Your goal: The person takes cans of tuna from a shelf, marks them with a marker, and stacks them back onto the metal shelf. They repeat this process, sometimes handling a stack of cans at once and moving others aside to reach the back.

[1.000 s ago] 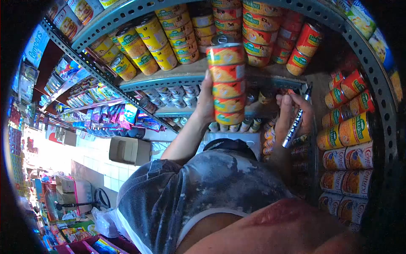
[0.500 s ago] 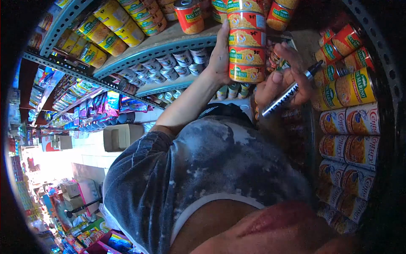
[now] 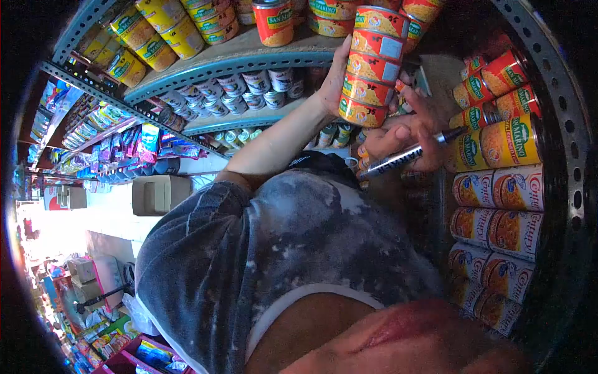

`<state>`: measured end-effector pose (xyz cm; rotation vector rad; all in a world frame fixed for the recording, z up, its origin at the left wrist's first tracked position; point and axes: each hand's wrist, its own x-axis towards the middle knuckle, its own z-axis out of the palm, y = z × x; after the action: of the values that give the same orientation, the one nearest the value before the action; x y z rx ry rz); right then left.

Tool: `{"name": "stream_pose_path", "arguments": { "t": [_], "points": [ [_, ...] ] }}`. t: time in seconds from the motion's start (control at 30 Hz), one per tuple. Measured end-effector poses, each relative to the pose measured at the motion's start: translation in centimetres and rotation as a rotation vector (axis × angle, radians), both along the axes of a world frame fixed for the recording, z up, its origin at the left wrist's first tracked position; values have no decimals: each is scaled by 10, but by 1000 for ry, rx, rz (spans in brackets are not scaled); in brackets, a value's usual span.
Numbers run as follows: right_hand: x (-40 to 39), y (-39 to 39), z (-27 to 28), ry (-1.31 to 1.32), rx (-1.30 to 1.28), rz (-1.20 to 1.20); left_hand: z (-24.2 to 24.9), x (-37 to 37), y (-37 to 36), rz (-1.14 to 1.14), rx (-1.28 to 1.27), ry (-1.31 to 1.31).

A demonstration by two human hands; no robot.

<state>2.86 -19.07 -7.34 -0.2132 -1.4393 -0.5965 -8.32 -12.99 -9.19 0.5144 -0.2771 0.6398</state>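
Observation:
My left hand [image 3: 336, 78] is wrapped round the side of a stack of small red-and-yellow tins [image 3: 372, 70], holding them together in a tilted column. Black handwritten figures show on several tins, and one carries a pale blank label patch. Close to the lower end of the stack, my right hand [image 3: 411, 134] grips a silver marker [image 3: 393, 161]. The marker lies slantwise across the fingers, its dark end pointing up and right. Fingertips of the right hand overlap the lower tins' edge in this view.
A shelf [image 3: 249, 53] with yellow and red tins runs behind the hands; smaller white tins [image 3: 255, 81] stand below. At right are stacked corned-beef tins [image 3: 511, 142] and white-labelled cans [image 3: 517, 187] beside a perforated metal post [image 3: 577, 162]. A cardboard box [image 3: 161, 194] sits at left.
The tin stack has tilted from upright and turned, so its handwritten figures sit differently. My right hand with the marker has shifted slightly left and down, and the whole view has shifted.

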Motion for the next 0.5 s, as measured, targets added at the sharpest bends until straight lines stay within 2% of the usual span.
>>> {"name": "stream_pose_path", "arguments": {
  "t": [0.23,0.27,0.3,0.37,0.4,0.43,0.5],
  "points": [
    [13,1,3,11,-34,-70,-2,5,3,36,63,8],
    [11,1,3,46,-42,-85,9,5,-3,179,-39,128],
    [9,2,4,47,-37,-90,17,7,-7,173,-34,129],
    [6,6,5,251,-37,-179,25,14,-12,438,22,281],
    [10,6,5,253,-35,-184,22,19,-6,552,206,265],
    [17,6,7,219,-20,-190,28,24,-7,548,208,266],
    [22,6,7,189,-6,-203,40,35,-9,956,436,254]
  ]
}}
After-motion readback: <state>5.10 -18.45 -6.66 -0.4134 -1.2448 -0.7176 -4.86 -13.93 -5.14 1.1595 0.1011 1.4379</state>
